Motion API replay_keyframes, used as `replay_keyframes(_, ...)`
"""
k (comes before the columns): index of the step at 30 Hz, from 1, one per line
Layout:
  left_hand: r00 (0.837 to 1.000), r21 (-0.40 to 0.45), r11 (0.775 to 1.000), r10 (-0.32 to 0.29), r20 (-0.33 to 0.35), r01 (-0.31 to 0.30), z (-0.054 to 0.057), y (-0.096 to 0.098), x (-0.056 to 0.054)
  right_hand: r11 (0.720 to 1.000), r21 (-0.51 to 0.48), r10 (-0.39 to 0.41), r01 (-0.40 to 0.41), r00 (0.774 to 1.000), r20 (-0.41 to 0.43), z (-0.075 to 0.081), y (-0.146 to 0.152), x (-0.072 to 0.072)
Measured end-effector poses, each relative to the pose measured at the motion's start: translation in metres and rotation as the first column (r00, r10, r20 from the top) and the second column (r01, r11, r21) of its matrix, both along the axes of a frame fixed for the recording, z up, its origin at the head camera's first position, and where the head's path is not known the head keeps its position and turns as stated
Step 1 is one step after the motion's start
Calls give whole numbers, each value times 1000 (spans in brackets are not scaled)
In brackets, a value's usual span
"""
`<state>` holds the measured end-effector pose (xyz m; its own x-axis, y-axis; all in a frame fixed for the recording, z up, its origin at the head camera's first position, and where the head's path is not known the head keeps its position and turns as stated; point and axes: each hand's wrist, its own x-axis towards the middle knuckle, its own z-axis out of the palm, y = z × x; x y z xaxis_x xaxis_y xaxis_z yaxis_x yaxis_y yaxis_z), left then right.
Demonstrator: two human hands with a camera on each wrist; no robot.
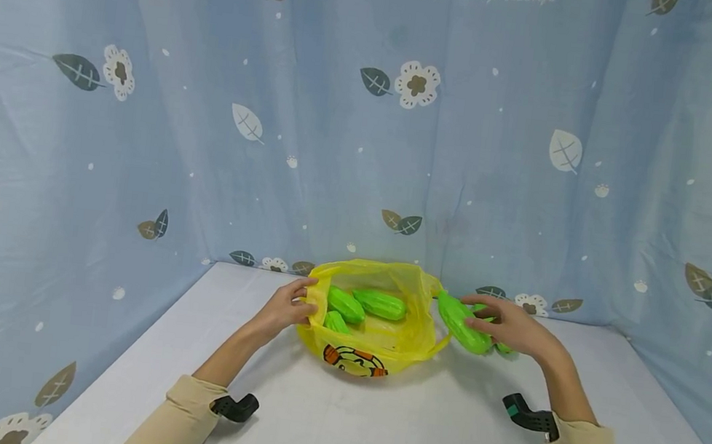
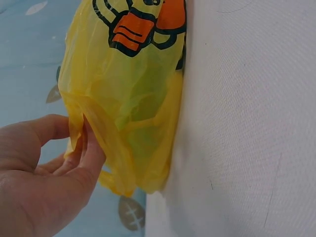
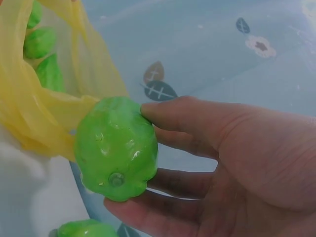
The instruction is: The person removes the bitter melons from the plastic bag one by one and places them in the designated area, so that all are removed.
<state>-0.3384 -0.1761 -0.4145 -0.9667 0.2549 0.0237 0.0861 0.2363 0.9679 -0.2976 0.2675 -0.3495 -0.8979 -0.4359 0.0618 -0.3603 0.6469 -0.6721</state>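
A yellow plastic bag (image 1: 402, 359) with a cartoon print stands with its mouth spread. Its left rim is pinched between the thumb and fingers of my left hand (image 1: 280, 310). Inside lie several green ribbed toy cucumbers (image 1: 381, 304). My right hand (image 1: 518, 330) grips another toy cucumber (image 3: 116, 145) from the side, thumb on top and fingers beneath. That one is tilted, its narrow end at the bag's right rim, outside the opening. Through the thin bag wall, a green shape (image 2: 143, 103) shows in the left wrist view.
One more green toy cucumber (image 3: 89, 229) lies on the table beyond my right hand, partly hidden by it. The white table (image 1: 372, 429) ends at a blue curtain (image 1: 469, 154) with leaves and flowers. Black wrist mounts (image 1: 236, 407) sit at both sleeves.
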Motion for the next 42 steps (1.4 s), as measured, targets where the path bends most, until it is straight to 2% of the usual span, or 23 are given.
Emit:
replay_keyframes(15, 1000, -1, 1000, -5, -4, 5, 0, 0, 0, 997, 23, -74, 74, 997, 8, 5, 22, 2)
replay_keyframes(18, 1000, -3, 1000, -11, 0, 11, 6, 1, 4, 996, 21, -88, 88, 996, 13, 6, 26, 2)
replay_keyframes(20, 1000, -2, 1000, -12, 1, 12, 6, 1, 4, 996, 23, -91, 90, 996, 12, 6, 29, 2)
replay_keyframes(23, 1000, -2, 1000, -2, 2, 2, 6, 1, 4, 995, 25, -94, 94, 996, 0, 5, 32, 1)
replay_keyframes(25, 1000, 1, 1000, 10, -1, -10, 1, 1, 0, 994, 25, -102, 102, 995, -13, 5, 35, 0)
replay_keyframes(33, 1000, -8, 1000, 0, 4, 0, 1, 1, -2, 986, 25, -164, 164, 986, -36, 5, 43, 2)
replay_keyframes(42, 1000, -2, 1000, 2, -3, -2, 2, 1, 0, 973, 21, -230, 230, 973, -35, -4, 55, -3)
